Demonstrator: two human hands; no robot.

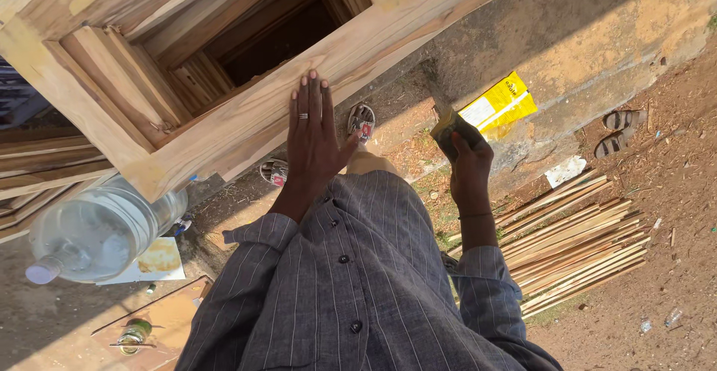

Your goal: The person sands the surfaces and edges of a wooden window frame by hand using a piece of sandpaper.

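Note:
My left hand [314, 136] lies flat with fingers spread on the top rail of a light wooden frame [224, 128]; a ring is on one finger. My right hand [469, 163] hangs beside my body, away from the frame, and grips a folded piece of sandpaper [450, 127]. My grey striped shirt fills the lower middle of the view. Below the frame's edge, my sandalled feet [361, 121] stand on the ground.
A clear plastic bottle [97, 233] lies at the lower left beside a paper sheet and a board. A bundle of thin wooden strips [579, 248] lies on the ground at right. A yellow packet [499, 104], a pair of sandals [616, 131] and a concrete ledge are behind.

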